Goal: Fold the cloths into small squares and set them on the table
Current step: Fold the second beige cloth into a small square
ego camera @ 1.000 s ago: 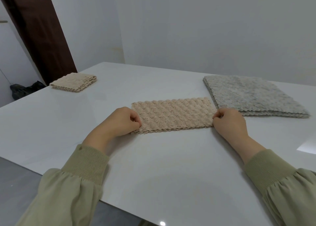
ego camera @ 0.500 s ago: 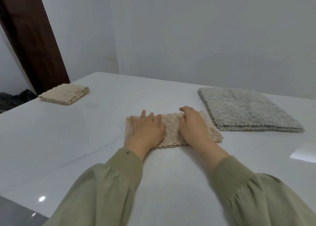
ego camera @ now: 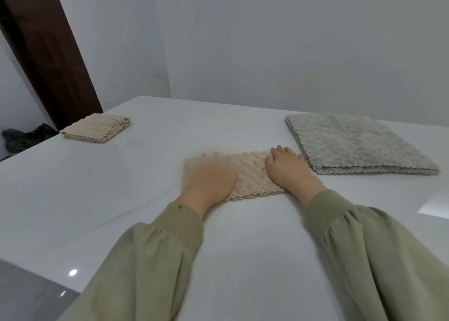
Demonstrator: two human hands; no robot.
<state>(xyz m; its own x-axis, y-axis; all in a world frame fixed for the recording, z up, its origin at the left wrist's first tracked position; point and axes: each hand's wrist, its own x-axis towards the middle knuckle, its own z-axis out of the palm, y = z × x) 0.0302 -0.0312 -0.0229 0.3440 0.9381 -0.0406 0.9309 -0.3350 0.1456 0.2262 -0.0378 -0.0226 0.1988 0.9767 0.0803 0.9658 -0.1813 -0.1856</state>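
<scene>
A beige textured cloth, folded into a strip, lies flat in the middle of the white table. My left hand lies flat on its left part, blurred by motion, fingers straight. On the cloth's right part my right hand presses down with straight fingers. A beige cloth folded into a small square sits at the table's far left. A stack of unfolded grey cloths lies at the right, just beyond my right hand.
A dark brown door frame stands behind the table's left corner, with a black bag on the floor beside it. White walls close in behind the table. The table's near left edge drops to a grey floor.
A second ago both hands pinched the strip's two ends. They then came onto the cloth and lay flat on it. Now they have spread slightly apart, the left one sliding leftward.
</scene>
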